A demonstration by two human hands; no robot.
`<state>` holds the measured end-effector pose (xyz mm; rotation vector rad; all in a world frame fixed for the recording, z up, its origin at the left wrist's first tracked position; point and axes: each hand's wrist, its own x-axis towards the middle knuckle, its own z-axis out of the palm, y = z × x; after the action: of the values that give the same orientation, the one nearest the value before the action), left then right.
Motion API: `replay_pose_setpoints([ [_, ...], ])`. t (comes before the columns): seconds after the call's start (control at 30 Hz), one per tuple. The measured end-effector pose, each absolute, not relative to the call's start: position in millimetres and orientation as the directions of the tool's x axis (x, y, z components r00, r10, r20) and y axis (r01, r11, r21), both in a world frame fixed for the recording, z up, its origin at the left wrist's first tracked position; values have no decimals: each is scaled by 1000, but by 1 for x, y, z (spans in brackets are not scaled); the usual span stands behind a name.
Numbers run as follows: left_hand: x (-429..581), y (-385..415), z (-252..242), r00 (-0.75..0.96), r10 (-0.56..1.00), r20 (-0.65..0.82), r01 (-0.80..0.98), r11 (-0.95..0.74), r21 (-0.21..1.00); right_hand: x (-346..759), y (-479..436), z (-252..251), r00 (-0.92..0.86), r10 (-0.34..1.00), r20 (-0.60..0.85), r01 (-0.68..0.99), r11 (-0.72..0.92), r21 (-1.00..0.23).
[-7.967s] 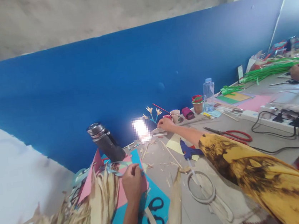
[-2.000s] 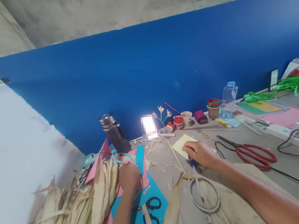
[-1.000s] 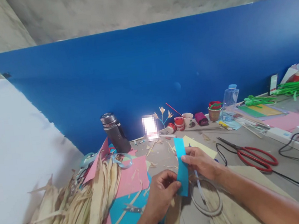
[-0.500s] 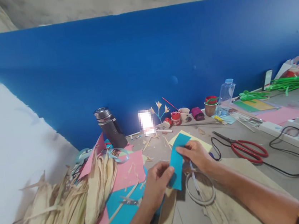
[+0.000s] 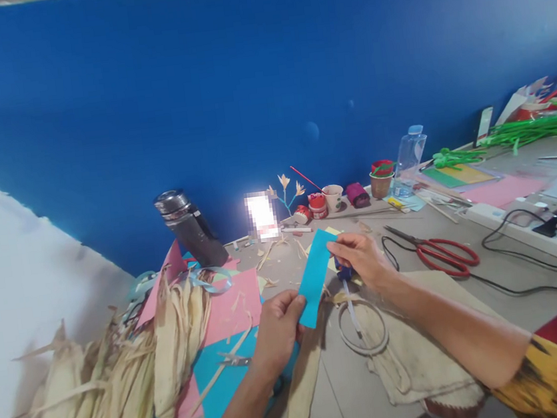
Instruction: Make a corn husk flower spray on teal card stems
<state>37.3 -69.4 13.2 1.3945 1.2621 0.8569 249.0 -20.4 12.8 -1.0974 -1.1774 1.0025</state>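
A strip of blue paper [image 5: 315, 280] is stretched at a slant between my two hands, above the table. My left hand [image 5: 277, 330] pinches its lower left edge between thumb and fingers. Near the top right corner, my right hand [image 5: 362, 256] grips it the same way. Below the strip lies a long piece of dried corn husk [image 5: 303, 384]. A roll of tape [image 5: 343, 339] rests on a beige cloth [image 5: 425, 346] under my right forearm. Small scissors [image 5: 235, 359], partly hidden by my left arm, lie on a blue sheet [image 5: 219, 397].
Dried corn husks [image 5: 114, 402] are heaped at the left beside pink paper [image 5: 233, 301]. A dark thermos [image 5: 193, 232] stands behind them. Red-handled scissors [image 5: 447, 257] and a corded power strip [image 5: 517, 235] lie at right. A plastic bottle [image 5: 408, 162] stands near the blue wall [image 5: 243, 72].
The view has tilted down and shifted slightly right. The blue strip has turned flatter towards me, and my right hand has moved to its top corner.
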Motion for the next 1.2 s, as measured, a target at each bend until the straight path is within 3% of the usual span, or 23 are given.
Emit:
replay_pose_setpoints([
  [0.13, 31, -65, 19, 190, 976, -106, 248, 57, 967, 251, -17, 10, 128, 976, 176, -77, 187, -979],
  [0.27, 3, -46, 26, -145, 989, -23, 251, 59, 966, 256, -14, 13, 127, 978, 166, -156, 185, -970],
  [0.37, -28, -27, 21, -321, 946, -40, 225, 117, 967, 260, -14, 15, 103, 980, 168, -139, 181, -974],
  [0.5, -56, -11, 9, -355, 926, -127, 309, 244, 919, 262, -14, 16, 66, 982, 178, -128, 185, -974],
  [0.57, -60, -11, 9, -335, 938, -83, 493, 250, 833, 262, -14, 15, 71, 981, 179, -121, 186, -975],
  [0.67, -55, -18, 17, -340, 921, 193, 830, 197, 522, 264, -11, 13, 106, 977, 183, -125, 196, -973],
  [0.73, -48, -24, 23, -309, 884, 352, 919, 181, 351, 267, -7, 12, 138, 976, 171, -131, 189, -973],
  [0.8, -42, -28, 28, -256, 872, 417, 948, 142, 284, 270, -4, 11, 167, 973, 159, -130, 182, -975],
  [1.03, -43, -36, 52, -314, 746, 588, 915, 72, 398, 270, -5, 14, 212, 958, 192, -89, 215, -973],
  [1.2, -41, -53, 81, -247, 853, 460, 800, -88, 593, 270, -7, 14, 195, 952, 234, -36, 246, -969],
])
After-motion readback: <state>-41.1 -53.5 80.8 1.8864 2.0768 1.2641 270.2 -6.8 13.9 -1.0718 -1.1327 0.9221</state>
